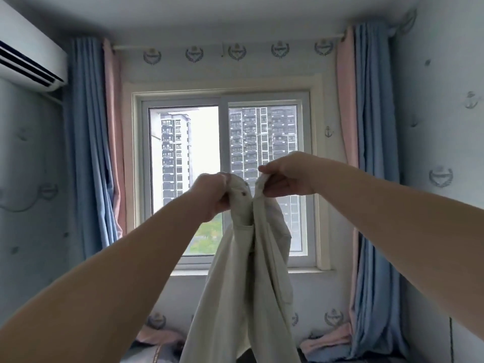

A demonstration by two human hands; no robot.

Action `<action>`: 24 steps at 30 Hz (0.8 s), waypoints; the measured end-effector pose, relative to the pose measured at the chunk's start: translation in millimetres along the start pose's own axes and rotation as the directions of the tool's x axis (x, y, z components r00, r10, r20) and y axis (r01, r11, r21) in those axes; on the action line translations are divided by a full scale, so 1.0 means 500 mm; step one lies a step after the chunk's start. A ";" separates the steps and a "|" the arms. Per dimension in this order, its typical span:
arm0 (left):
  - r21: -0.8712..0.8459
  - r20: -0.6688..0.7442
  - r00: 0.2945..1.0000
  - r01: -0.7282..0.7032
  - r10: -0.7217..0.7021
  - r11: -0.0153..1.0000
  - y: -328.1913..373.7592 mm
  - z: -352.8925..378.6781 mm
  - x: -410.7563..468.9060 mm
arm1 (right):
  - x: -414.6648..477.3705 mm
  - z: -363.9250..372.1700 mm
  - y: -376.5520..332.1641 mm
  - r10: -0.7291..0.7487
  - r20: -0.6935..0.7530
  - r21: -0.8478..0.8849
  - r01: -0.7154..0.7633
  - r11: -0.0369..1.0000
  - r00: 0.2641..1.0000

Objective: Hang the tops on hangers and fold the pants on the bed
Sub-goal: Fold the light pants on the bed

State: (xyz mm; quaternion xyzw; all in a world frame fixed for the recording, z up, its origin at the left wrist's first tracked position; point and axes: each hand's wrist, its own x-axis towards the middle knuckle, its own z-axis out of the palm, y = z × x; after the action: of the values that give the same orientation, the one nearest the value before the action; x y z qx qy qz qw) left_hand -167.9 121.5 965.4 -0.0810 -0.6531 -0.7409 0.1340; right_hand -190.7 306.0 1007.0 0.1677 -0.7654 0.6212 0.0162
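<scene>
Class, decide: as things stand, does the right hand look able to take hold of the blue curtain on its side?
Probably not yet: the right hand pinches the white garment, shared with the left hand. The way to the blue curtain looks open.

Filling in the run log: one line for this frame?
off-white pants: held up before window | left hand: grips waist | right hand: pinches waist | fold: not started

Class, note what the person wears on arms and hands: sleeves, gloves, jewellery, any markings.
Both are bare. The left forearm and right forearm show no sleeve up to the picture's edge. The left hand and right hand wear no glove, and no watch, bracelet or ring shows on the sides in view.
</scene>
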 end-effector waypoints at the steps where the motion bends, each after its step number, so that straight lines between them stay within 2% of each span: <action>1: -0.002 -0.012 1.000 -0.021 0.021 1.000 -0.001 0.011 -0.008 | -0.003 0.009 -0.004 -0.020 0.010 -0.006 0.020 1.000 1.000; 3: -0.021 -0.005 0.999 -0.053 0.053 0.998 -0.004 0.024 -0.027 | -0.009 0.021 -0.011 -0.058 -0.005 -0.038 0.058 0.998 0.998; 5: -0.040 0.075 0.995 -0.058 0.061 0.997 -0.004 0.023 -0.048 | -0.013 0.024 -0.017 -0.082 -0.027 -0.059 0.080 0.995 0.996; 9: 0.172 0.219 0.973 -0.111 0.072 0.979 -0.028 0.012 -0.076 | -0.023 0.032 -0.019 -0.104 -0.032 -0.095 0.101 0.990 0.994; 11: 0.229 0.185 0.975 -0.162 0.121 0.960 -0.050 0.021 -0.081 | -0.029 0.042 -0.015 -0.106 -0.033 -0.126 0.101 0.987 0.994; 14: 0.199 0.049 0.979 -0.204 0.198 0.958 -0.074 0.027 -0.078 | -0.036 0.049 0.008 -0.143 -0.019 -0.118 0.140 0.983 0.990; 16: 0.164 -0.001 0.973 -0.226 0.229 0.960 -0.081 0.015 -0.066 | -0.038 0.029 0.042 -0.304 -0.133 -0.159 0.282 0.946 0.943; 18: 0.122 -0.027 0.972 -0.229 0.234 0.966 -0.079 -0.004 -0.059 | -0.040 -0.010 0.093 -0.490 -0.318 -0.344 0.383 0.857 0.811; 19: 0.101 -0.033 0.971 -0.234 0.238 0.967 -0.078 -0.015 -0.057 | -0.044 -0.032 0.125 -0.517 -0.383 -0.394 0.371 0.841 0.766; 20: 0.080 -0.038 0.968 -0.243 0.247 0.967 -0.076 -0.026 -0.056 | -0.048 -0.051 0.159 -0.469 -0.424 -0.365 0.329 0.871 0.775; 21: 0.059 -0.043 0.966 -0.252 0.254 0.966 -0.073 -0.038 -0.054 | -0.052 -0.064 0.194 -0.350 -0.424 -0.267 0.254 0.930 0.835; 22: 0.037 -0.050 0.965 -0.256 0.258 0.966 -0.072 -0.050 -0.050 | -0.054 -0.073 0.231 -0.196 -0.358 -0.127 0.160 0.979 0.913; 23: 0.012 -0.059 0.964 -0.257 0.258 0.966 -0.071 -0.062 -0.046 | -0.054 -0.079 0.267 -0.049 -0.208 0.020 0.054 0.998 0.977; 24: -0.011 -0.064 0.965 -0.256 0.254 0.967 -0.072 -0.075 -0.040 | -0.054 -0.079 0.301 0.070 0.005 0.153 -0.070 0.986 0.998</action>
State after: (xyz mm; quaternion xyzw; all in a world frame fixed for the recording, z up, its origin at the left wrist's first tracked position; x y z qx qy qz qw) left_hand -157.8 90.3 920.6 -0.1426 -0.6254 -0.7261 0.2477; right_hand -214.3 376.0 867.7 0.1412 -0.7209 0.6783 -0.0184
